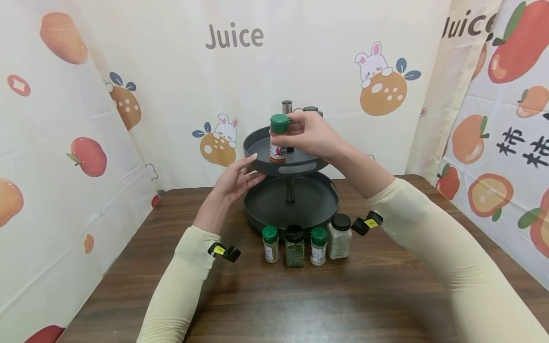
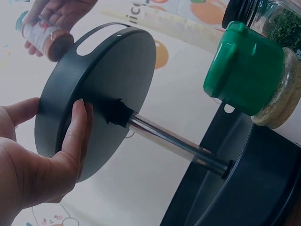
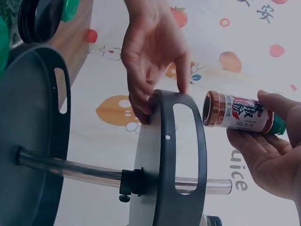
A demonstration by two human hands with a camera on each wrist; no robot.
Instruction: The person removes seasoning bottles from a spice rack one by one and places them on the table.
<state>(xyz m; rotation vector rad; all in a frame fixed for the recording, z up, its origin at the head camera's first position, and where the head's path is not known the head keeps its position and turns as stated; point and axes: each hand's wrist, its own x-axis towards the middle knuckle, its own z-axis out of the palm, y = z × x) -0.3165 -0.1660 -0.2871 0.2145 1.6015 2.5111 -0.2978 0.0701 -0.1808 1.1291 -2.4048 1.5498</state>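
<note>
I'm pinching a clear, green-capped jar point(image 1: 279, 148) of red powder, labelled "30克", in my right grip point(image 1: 310, 135), just above the near edge of the smooth, round upper tray point(image 1: 266, 166). My left grip point(image 1: 236, 180) is holding that tray's left side, thumb at the rim, fingers beneath. Four lidded bottles point(image 1: 295, 252) are standing near on the wood-grained table point(image 1: 300, 305); the far cloth point(image 1: 171, 38) is reading "Juice".

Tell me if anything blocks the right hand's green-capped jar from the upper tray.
No separate object visibly stands between the green-capped jar and the upper tray; the near rim sits close to the jar's base.
</note>
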